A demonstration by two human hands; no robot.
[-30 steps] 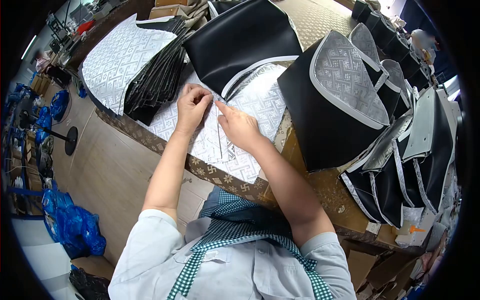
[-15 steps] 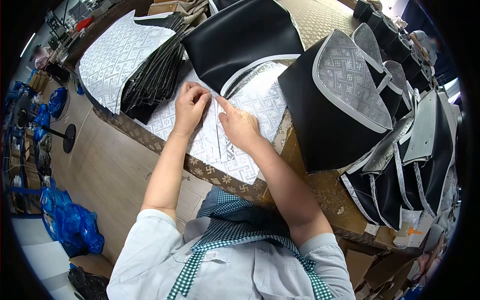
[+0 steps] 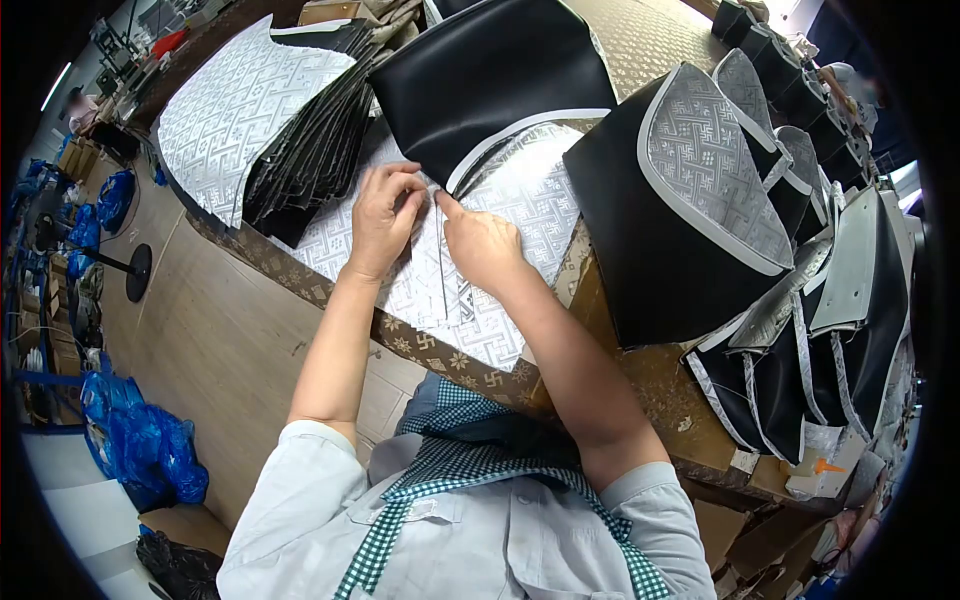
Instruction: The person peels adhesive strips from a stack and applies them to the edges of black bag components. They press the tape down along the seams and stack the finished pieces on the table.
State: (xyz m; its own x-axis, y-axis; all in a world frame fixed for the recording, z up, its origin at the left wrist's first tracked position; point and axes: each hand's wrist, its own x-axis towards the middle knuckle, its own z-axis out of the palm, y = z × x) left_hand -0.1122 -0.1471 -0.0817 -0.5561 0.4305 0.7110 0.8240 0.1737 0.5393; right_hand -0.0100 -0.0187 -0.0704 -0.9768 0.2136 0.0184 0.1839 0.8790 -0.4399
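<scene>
My left hand [image 3: 383, 222] is over white-silver patterned sheet material [image 3: 525, 220], its fingers curled toward the thumb. Anything between those fingertips is too small to make out. Beside it, my right hand [image 3: 484, 250] rests on the same material, index finger stretched toward the left fingertips and the other fingers partly folded. A thin dark line, an edge or gap in the sheet, runs down between my hands. Just beyond my fingertips lies a black leather-like piece [image 3: 490, 75] with a white bound edge.
A fanned stack of black-backed patterned panels [image 3: 255, 110] stands at the left. To the right, a black, patterned-lined bag-like piece [image 3: 640, 220] and several similar pieces [image 3: 840, 330] crowd the table. The table's brown patterned edge [image 3: 420, 345] is near my body. Another person [image 3: 82, 110] sits far left.
My left fingertips have loosened and lifted slightly, with one finger now more extended. My right hand stays nearly in place, its index finger still on the sheet.
</scene>
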